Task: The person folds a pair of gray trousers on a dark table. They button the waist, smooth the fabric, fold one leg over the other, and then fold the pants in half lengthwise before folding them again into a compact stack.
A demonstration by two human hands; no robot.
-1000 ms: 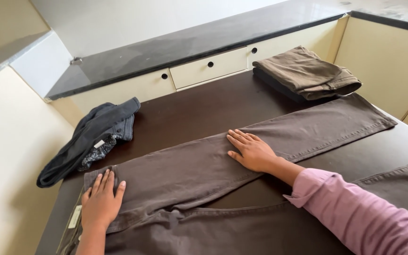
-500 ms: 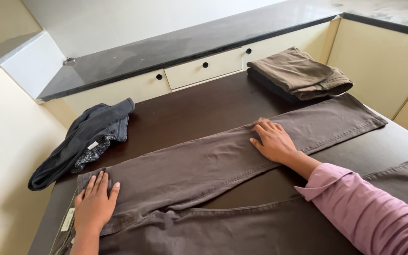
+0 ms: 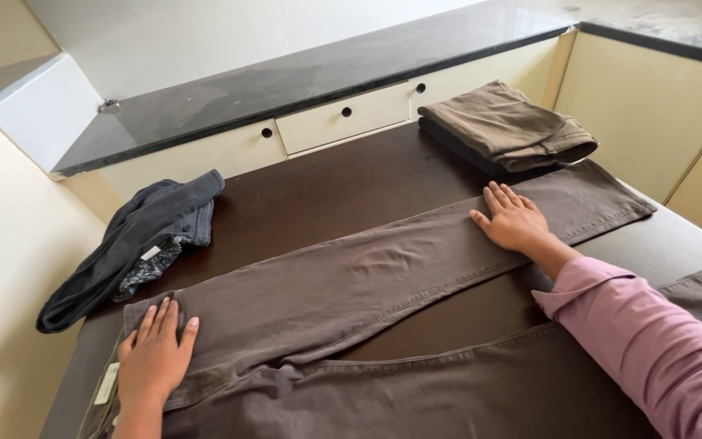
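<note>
Pink long sleeve [image 3: 652, 341] (right arm)

— What's around me here?
— I'm at a dark brown table [image 3: 343, 183]. Beyond it, at twelve o'clock, a black stone counter [image 3: 302, 77] tops cream cabinets [image 3: 204, 154].
— Any drawers?
— One cream drawer [image 3: 343, 118] with round black knobs along the row. At two o'clock, another cream cabinet [image 3: 652, 106] meets the corner.
— Walls?
— Pale wall [image 3: 9, 244] at nine o'clock. Soft, even daylight.
</note>
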